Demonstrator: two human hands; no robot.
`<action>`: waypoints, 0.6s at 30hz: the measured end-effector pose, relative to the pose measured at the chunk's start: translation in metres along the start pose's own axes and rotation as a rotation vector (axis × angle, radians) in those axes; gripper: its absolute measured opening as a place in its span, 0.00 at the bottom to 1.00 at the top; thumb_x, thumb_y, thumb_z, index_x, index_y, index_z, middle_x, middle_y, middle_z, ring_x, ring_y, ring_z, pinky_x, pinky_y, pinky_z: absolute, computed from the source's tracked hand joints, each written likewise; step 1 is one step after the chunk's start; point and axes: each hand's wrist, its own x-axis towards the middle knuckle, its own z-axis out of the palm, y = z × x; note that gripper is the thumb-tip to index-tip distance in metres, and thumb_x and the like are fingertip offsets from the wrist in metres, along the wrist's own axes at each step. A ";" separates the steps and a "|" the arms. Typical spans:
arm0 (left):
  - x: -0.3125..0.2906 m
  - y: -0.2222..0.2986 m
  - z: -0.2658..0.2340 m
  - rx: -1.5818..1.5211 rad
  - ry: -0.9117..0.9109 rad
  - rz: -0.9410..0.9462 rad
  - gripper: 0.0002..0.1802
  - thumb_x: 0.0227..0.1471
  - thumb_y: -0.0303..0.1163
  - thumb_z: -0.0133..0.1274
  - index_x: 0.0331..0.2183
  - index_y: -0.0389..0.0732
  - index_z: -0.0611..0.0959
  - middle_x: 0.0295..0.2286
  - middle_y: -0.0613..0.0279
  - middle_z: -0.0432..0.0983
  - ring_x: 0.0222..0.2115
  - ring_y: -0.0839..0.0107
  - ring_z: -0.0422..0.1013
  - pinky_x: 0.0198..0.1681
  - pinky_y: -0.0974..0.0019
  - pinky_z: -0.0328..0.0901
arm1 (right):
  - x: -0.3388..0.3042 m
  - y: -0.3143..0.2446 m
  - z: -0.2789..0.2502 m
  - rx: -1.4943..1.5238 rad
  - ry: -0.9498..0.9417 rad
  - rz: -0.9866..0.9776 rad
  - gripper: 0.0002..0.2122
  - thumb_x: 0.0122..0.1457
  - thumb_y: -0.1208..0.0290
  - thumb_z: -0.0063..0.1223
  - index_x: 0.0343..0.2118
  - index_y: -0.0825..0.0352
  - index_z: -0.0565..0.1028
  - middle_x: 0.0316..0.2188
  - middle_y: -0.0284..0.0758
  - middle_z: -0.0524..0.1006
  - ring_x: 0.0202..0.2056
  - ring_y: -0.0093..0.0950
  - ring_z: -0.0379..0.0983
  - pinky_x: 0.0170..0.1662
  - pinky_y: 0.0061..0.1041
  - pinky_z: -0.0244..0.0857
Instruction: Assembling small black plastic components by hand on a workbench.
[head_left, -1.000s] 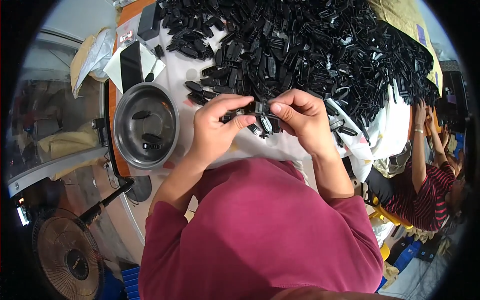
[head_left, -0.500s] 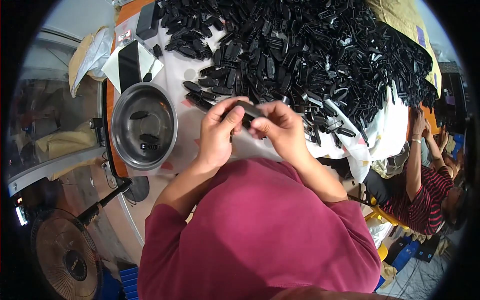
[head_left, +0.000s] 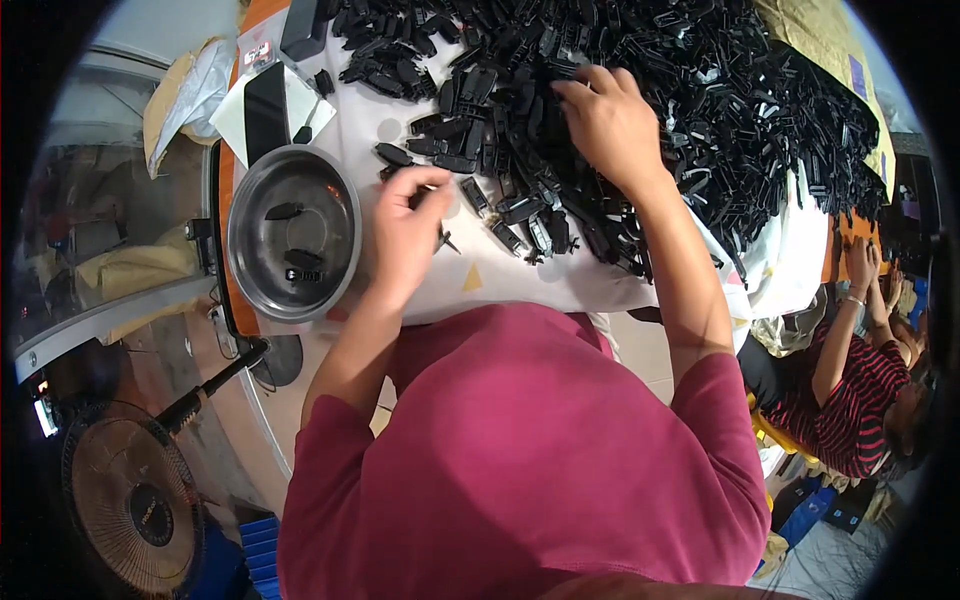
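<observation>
Head view: right hand (head_left: 610, 125) spread open on clip pile (head_left: 650, 90), left hand (head_left: 405, 225) pinching one clip; likely light, stiff, graspable by the sides.

Black plastic parts (head_left: 640, 60), silver bowl (head_left: 245, 260), seemingly white cloth (head_left: 520, 280).

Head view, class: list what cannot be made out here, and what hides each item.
- Left hand: whatever its curled fingers pinch is too small to identify.
- Right hand: fingertips buried in the pile of black parts.
- Steel bowl: dark pieces inside too small to identify.
</observation>
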 end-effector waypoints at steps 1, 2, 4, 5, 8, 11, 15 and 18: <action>-0.001 -0.004 0.001 0.230 -0.101 0.216 0.09 0.41 0.21 0.53 0.31 0.39 0.79 0.28 0.62 0.73 0.25 0.74 0.68 0.28 0.74 0.63 | 0.006 -0.002 0.004 0.027 0.016 -0.065 0.11 0.46 0.73 0.50 0.34 0.59 0.77 0.35 0.31 0.72 0.37 0.32 0.67 0.38 0.29 0.65; -0.004 -0.001 0.004 0.459 -0.206 0.431 0.10 0.41 0.23 0.55 0.32 0.41 0.80 0.28 0.62 0.73 0.26 0.74 0.68 0.29 0.74 0.63 | 0.011 -0.003 0.011 0.029 0.013 -0.060 0.11 0.46 0.73 0.50 0.34 0.59 0.77 0.35 0.31 0.72 0.37 0.32 0.67 0.38 0.29 0.65; -0.016 0.003 0.010 0.547 -0.367 0.300 0.12 0.39 0.24 0.56 0.32 0.45 0.81 0.29 0.64 0.72 0.29 0.72 0.69 0.31 0.70 0.65 | 0.019 -0.004 0.023 -0.169 -0.114 -0.057 0.09 0.46 0.73 0.47 0.31 0.59 0.77 0.35 0.31 0.72 0.37 0.32 0.67 0.37 0.33 0.64; -0.020 -0.001 0.011 0.787 -0.424 0.468 0.13 0.38 0.25 0.56 0.32 0.46 0.80 0.30 0.65 0.72 0.30 0.70 0.70 0.32 0.69 0.66 | 0.023 -0.007 0.022 -0.216 -0.153 -0.077 0.09 0.46 0.74 0.45 0.29 0.59 0.76 0.36 0.30 0.72 0.37 0.30 0.67 0.35 0.34 0.63; -0.019 -0.011 0.015 1.081 -0.476 0.641 0.13 0.40 0.27 0.50 0.33 0.49 0.80 0.34 0.65 0.69 0.29 0.64 0.70 0.30 0.63 0.67 | 0.023 -0.004 0.023 -0.265 -0.162 -0.127 0.08 0.45 0.74 0.46 0.28 0.59 0.76 0.37 0.29 0.72 0.38 0.28 0.66 0.34 0.32 0.62; -0.017 -0.006 0.014 1.079 -0.469 0.609 0.13 0.40 0.29 0.51 0.34 0.50 0.80 0.31 0.63 0.71 0.28 0.63 0.70 0.30 0.63 0.66 | 0.020 -0.004 0.023 -0.252 -0.157 -0.172 0.08 0.44 0.73 0.46 0.28 0.59 0.76 0.39 0.27 0.72 0.39 0.27 0.65 0.35 0.31 0.62; -0.015 0.017 0.007 0.763 -0.509 0.301 0.17 0.40 0.27 0.54 0.37 0.46 0.78 0.29 0.61 0.73 0.28 0.65 0.71 0.32 0.69 0.65 | 0.022 0.007 0.029 -0.172 -0.097 -0.350 0.08 0.44 0.73 0.47 0.28 0.59 0.76 0.40 0.25 0.72 0.40 0.26 0.65 0.38 0.28 0.62; -0.011 0.012 0.000 0.697 -0.528 0.233 0.20 0.41 0.24 0.54 0.41 0.43 0.75 0.28 0.62 0.74 0.27 0.74 0.70 0.31 0.75 0.64 | 0.026 0.014 0.034 -0.077 -0.170 -0.401 0.08 0.44 0.74 0.47 0.29 0.59 0.75 0.39 0.26 0.72 0.39 0.27 0.65 0.39 0.28 0.63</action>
